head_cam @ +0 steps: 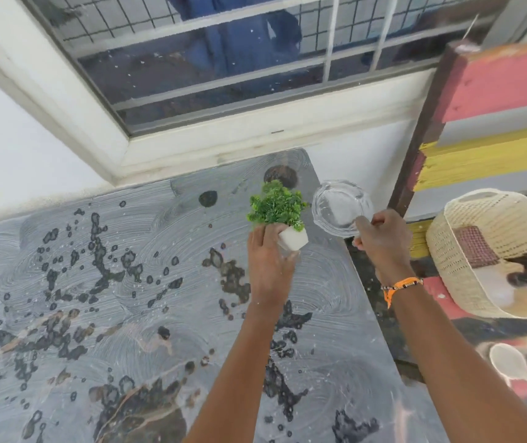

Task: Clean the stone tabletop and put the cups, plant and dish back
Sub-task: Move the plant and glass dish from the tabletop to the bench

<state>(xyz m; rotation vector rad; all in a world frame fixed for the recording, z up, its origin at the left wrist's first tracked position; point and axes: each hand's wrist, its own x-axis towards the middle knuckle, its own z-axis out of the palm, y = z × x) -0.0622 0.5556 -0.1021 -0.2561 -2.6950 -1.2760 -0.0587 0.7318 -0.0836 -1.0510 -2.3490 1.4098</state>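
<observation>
The stone tabletop [102, 282] fills the lower left, coated in swirled soapy film with dark wet patches; judged from this, washing is unfinished or not yet rinsed. One woven basket [492, 251] stands off the right edge, well apart from the slab. One clear glass dish [340, 204] is held past the table's far right corner; the right hand [383, 241] pinches its near rim, fingers curled, apparently to keep it off the wet surface. One small plant [276, 206] in a white pot is raised over the far right part of the top; the left hand [268, 260] grips the pot from the side, fingers wrapped. No cups are identifiable. One orange wristband [399, 284] sits on the right wrist
</observation>
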